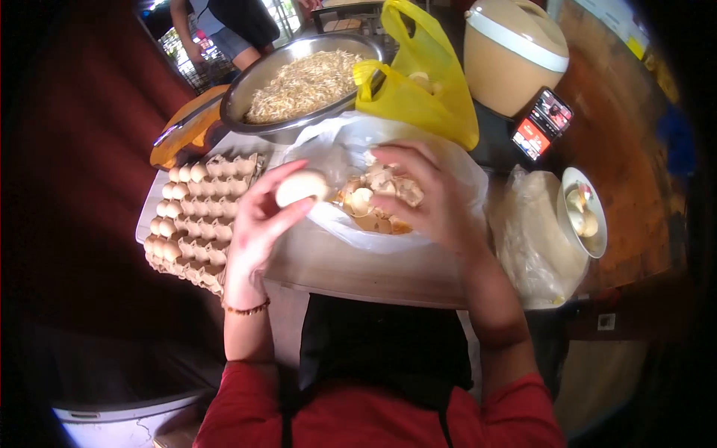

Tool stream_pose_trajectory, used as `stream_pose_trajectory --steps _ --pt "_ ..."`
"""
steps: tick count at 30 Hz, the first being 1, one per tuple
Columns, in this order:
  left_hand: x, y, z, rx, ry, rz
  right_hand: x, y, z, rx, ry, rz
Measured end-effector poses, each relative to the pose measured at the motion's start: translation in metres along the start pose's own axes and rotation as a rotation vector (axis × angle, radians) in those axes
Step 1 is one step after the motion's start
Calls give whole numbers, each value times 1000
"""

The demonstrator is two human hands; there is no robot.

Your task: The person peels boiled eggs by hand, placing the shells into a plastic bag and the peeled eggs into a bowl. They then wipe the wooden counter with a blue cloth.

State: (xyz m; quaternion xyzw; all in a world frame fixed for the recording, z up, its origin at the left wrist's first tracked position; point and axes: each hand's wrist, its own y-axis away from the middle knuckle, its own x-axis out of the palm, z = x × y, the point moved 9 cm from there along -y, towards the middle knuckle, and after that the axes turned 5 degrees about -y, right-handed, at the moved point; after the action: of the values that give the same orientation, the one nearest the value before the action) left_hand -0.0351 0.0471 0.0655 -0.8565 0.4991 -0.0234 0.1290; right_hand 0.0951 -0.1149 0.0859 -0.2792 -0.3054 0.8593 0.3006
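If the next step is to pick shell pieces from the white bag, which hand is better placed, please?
Probably the right hand: it is open over the shell pieces in the white bag. The left hand grips an egg between thumb and fingers.

A steel basin (302, 49) heaped with pale, straw-like bits (306, 84) gleams at the far side of the bench (358, 276), with a tan cooler (504, 67) banded in white to its right. Just in front of the cooler, a phone (543, 123) glows, a red panel on its screen. At left, a slim object (190, 122) lies across a wooden board (185, 142); a person (228, 26) in shorts stands in the background.
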Motion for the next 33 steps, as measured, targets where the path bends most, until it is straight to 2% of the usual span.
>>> stream_pose_trajectory --steps 3,6,8,12,20,23,26,33 --pt "55 -30 14 -94 325 252 5 0 -1 19 -130 71" --pt "96 -60 28 -155 491 415 -9 2 -18 51 -97 -16" --pt "118 -73 30 -157 461 391 -23 3 -28 64 -41 -85" --pt "134 -81 46 -157 486 493 -38 6 -39 112 -26 -163" --pt "122 -72 53 -127 429 465 -20 11 -51 240 -82 -113" --pt "122 -72 49 -117 425 468 -21 11 -53 138 -6 -124" --pt "122 -71 50 -128 410 468 -22 12 -51 117 23 -124" --pt "121 -72 48 -119 383 447 -22 11 -50 182 25 -107"
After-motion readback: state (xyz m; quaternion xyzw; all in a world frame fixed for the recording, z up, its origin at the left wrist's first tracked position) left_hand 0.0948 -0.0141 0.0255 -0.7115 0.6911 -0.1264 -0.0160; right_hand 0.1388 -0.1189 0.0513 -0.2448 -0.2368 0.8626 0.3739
